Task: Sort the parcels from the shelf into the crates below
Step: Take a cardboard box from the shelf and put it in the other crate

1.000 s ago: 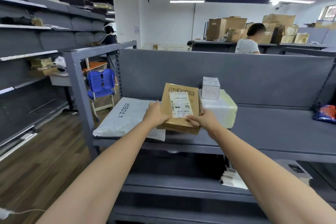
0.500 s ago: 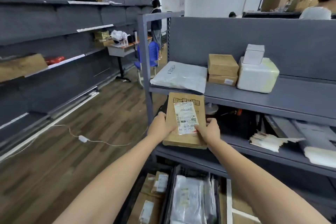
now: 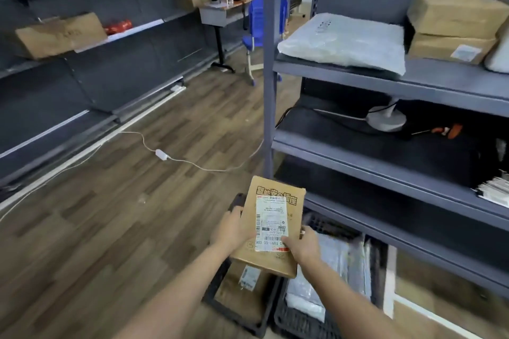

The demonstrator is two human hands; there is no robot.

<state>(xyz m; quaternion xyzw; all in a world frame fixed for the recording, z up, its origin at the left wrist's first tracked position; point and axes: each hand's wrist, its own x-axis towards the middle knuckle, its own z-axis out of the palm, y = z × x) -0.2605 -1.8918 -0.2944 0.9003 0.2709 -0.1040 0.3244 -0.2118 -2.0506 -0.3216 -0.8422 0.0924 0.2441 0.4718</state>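
arms are reaching forward and down from the bottom of the view, both forearms bare and angling in towards each other. the left hand (image 3: 234, 228) is gripping the left long edge of a flat cardboard parcel (image 3: 271, 228), its thumb side lying against that edge and the other fingers going underneath, out of sight. the right hand (image 3: 303, 245) is gripping the right edge nearer the lower corner, its thumb pressing on the bottom of the white shipping label (image 3: 272, 212) and its fingers curling round the side of the parcel. the parcel is being held in the air, label up and tilting a little with its far end higher, over two black crates on the floor at the foot of the grey shelf (image 3: 385, 85). it is hanging mostly over the left crate (image 3: 234, 318), which is holding brown cardboard parcels (image 3: 242, 297). the right crate (image 3: 300, 322) is sitting just beside it and holding grey plastic mailers (image 3: 333, 259). up on the shelf a grey poly bag (image 3: 344, 41) is lying flat, and two brown boxes (image 3: 454, 25) are sitting stacked just to its right. a white cable (image 3: 161, 153) is trailing across the wooden floor (image 3: 110, 228).
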